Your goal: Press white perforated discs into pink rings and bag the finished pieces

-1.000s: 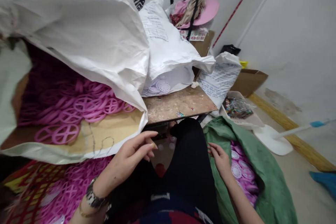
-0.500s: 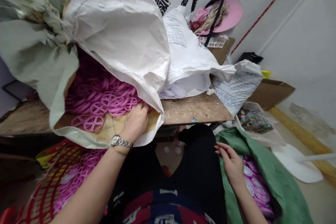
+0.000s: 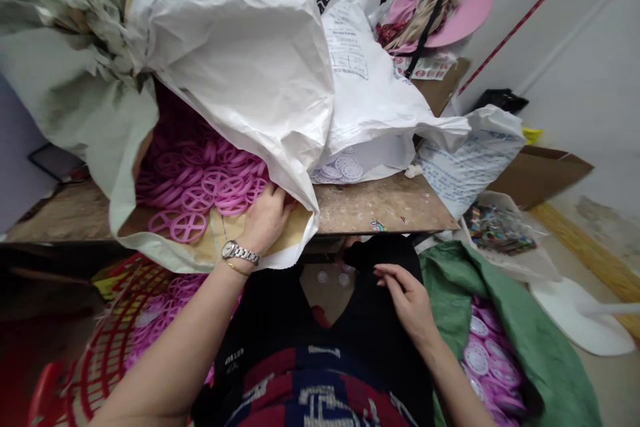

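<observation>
My left hand, with a watch on its wrist, reaches into the mouth of a large white sack at the right edge of a heap of pink spoked plastic rings. Its fingers are bent and close together; the tips are hidden, so I cannot make out what they hold. Over my right thigh hovers my right hand, palm inward, with loosely curved fingers and nothing visible in them. Beside it, a green sack stands open, holding pink rings with white discs.
White discs lie in a second white bag on the wooden table. A red basket with more pink rings is at lower left. At right stand a tub of small colourful items and a cardboard box.
My right hand has moved left, from beside the green sack to over my thigh. My left hand stays at the ring heap. The whole view has shifted slightly.
</observation>
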Tool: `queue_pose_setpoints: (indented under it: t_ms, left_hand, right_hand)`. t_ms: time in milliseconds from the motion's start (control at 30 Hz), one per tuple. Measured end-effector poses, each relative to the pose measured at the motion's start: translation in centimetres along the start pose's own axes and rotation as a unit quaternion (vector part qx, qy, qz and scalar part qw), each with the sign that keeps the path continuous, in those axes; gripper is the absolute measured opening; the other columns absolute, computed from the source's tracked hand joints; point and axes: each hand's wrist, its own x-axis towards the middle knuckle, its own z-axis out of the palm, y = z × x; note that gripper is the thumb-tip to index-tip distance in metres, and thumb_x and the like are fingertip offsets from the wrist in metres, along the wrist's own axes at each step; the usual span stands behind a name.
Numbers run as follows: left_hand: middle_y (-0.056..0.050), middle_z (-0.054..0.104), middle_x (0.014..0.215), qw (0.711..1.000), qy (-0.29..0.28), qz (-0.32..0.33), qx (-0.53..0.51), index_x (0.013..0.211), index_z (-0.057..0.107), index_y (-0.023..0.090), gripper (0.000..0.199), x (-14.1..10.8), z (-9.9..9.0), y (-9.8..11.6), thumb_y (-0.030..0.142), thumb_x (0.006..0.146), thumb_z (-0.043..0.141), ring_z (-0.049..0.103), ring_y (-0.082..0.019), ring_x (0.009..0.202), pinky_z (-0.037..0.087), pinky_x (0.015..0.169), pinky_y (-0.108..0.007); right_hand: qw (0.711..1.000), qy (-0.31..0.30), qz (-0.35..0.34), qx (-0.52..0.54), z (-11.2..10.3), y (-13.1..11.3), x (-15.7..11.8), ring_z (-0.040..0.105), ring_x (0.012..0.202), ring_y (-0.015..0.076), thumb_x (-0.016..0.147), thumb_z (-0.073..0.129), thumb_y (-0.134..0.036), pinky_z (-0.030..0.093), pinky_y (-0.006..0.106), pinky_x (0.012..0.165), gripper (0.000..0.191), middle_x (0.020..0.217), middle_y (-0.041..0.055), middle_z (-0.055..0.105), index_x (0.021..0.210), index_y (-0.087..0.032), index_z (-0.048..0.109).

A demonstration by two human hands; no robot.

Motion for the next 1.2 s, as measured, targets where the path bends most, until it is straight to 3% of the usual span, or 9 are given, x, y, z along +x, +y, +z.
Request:
queue_pose_setpoints:
  t_ms: [300, 500, 567, 667, 733, 833, 1000, 1100, 1200]
  left_hand:
    - [-0.020, 0.068, 0.101, 0.999, -0.021, -0.036, -0.014, 0.108, 0.065, 0.009, 0.031, 1.3, 0.7, 0.2, 0.033, 0.094, 0.050, 0.068, -0.034, 0.089, 0.049, 0.067, -0.038]
    - [-0.006, 0.067, 0.088, 0.991, 0.003, -0.038, -0.126, 0.096, 0.060, 0.018, 0.017, -1.0, -1.2, -0.5, 0.034, 0.091, 0.056, 0.065, -0.022, 0.083, 0.049, 0.072, -0.032]
    - [-0.002, 0.064, 0.082, 0.953, -0.004, -0.077, -0.292, 0.093, 0.058, 0.019, 0.019, -2.1, -2.0, -0.8, 0.037, 0.089, 0.059, 0.062, -0.017, 0.075, 0.048, 0.063, -0.027]
    - [0.001, 0.061, 0.080, 0.780, -0.057, -0.159, -0.603, 0.095, 0.058, 0.019, 0.026, -3.5, -3.0, -0.9, 0.039, 0.083, 0.069, 0.056, -0.011, 0.064, 0.043, 0.050, -0.020]
    - [0.002, 0.061, 0.078, 0.669, -0.102, -0.187, -0.712, 0.097, 0.061, 0.018, 0.027, -4.1, -3.3, -0.8, 0.037, 0.081, 0.072, 0.054, -0.008, 0.059, 0.042, 0.047, -0.017]
    - [0.001, 0.062, 0.077, 0.577, -0.147, -0.189, -0.781, 0.101, 0.065, 0.017, 0.027, -4.9, -3.1, -0.3, 0.034, 0.082, 0.073, 0.054, -0.007, 0.058, 0.043, 0.046, -0.014]
    - [-0.003, 0.067, 0.084, 0.532, -0.219, -0.171, -0.800, 0.107, 0.067, 0.018, 0.026, -5.6, -2.0, 1.0, 0.036, 0.088, 0.069, 0.061, -0.010, 0.063, 0.047, 0.046, -0.014]
    - [-0.004, 0.066, 0.084, 0.549, -0.239, -0.153, -0.786, 0.107, 0.068, 0.018, 0.024, -5.7, -1.7, 1.7, 0.035, 0.091, 0.065, 0.062, -0.011, 0.066, 0.051, 0.047, -0.016]
    - [-0.006, 0.067, 0.090, 0.595, -0.239, -0.139, -0.755, 0.111, 0.068, 0.018, 0.027, -5.8, -2.0, 2.1, 0.038, 0.093, 0.061, 0.065, -0.015, 0.074, 0.055, 0.052, -0.020]
  right_hand:
    - [0.997, -0.067, -0.017, 0.034, 2.1, -1.1, 0.8, 0.067, 0.070, 0.0178, 0.092, 0.054, -0.025, 0.059, 0.030, 0.064, 0.021, 0.084, 0.0056, 0.073, 0.094, -0.022, 0.074]
    - [0.995, -0.090, -0.014, 0.030, 2.3, -1.4, 0.4, 0.067, 0.068, 0.0174, 0.093, 0.054, -0.025, 0.058, 0.030, 0.064, 0.020, 0.086, 0.0060, 0.072, 0.094, -0.022, 0.074]
    - [0.995, -0.091, -0.007, 0.038, 2.3, -1.7, 0.5, 0.067, 0.067, 0.0171, 0.093, 0.055, -0.025, 0.057, 0.029, 0.064, 0.019, 0.085, 0.0055, 0.072, 0.094, -0.022, 0.074]
    - [0.994, -0.091, 0.000, 0.059, 2.5, -3.0, 1.1, 0.067, 0.067, 0.0167, 0.093, 0.056, -0.026, 0.057, 0.029, 0.065, 0.018, 0.084, 0.0046, 0.073, 0.095, -0.023, 0.074]
    - [0.993, -0.087, 0.001, 0.077, 2.8, -4.5, 1.7, 0.068, 0.068, 0.0160, 0.092, 0.058, -0.027, 0.057, 0.029, 0.067, 0.017, 0.085, 0.0041, 0.073, 0.097, -0.023, 0.073]
    - [0.989, -0.082, 0.015, 0.124, 3.4, -7.0, 3.0, 0.068, 0.070, 0.0144, 0.092, 0.059, -0.029, 0.058, 0.029, 0.071, 0.018, 0.091, 0.0040, 0.074, 0.105, -0.024, 0.070]
    - [0.964, -0.136, 0.058, 0.223, 4.7, -10.2, 5.1, 0.068, 0.072, 0.0145, 0.088, 0.065, -0.036, 0.058, 0.029, 0.068, 0.030, 0.099, 0.0064, 0.074, 0.115, -0.022, 0.062]
    - [0.949, -0.172, 0.093, 0.249, 5.6, -10.9, 6.0, 0.069, 0.077, 0.0160, 0.085, 0.069, -0.036, 0.057, 0.027, 0.067, 0.030, 0.093, 0.0047, 0.074, 0.110, -0.021, 0.062]
    - [0.951, -0.158, 0.104, 0.244, 6.1, -11.1, 6.4, 0.067, 0.073, 0.0150, 0.083, 0.071, -0.036, 0.055, 0.025, 0.063, 0.025, 0.089, 0.0038, 0.073, 0.101, -0.020, 0.065]
